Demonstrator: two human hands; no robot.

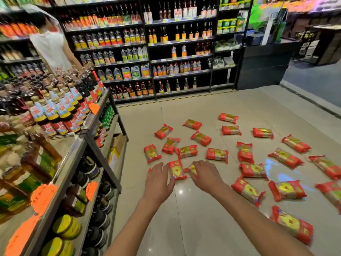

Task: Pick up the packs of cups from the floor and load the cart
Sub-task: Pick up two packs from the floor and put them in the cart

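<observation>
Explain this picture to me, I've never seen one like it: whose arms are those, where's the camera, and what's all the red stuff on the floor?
There is no machine here. The camera sits on a person's head and looks forward and down, so the two bare arms reaching out from the bottom edge are the wearer's own. The red and gold things scattered over the tiled floor are packs of cups. The left hand and the right hand reach down on either side of one pack. The right hand's fingers lie over a second pack. Neither pack is clearly lifted, and the blur hides whether either hand has closed on one. Shelves of bottles stand along the aisle, and another person stands at the left. No cart is in view.
</observation>
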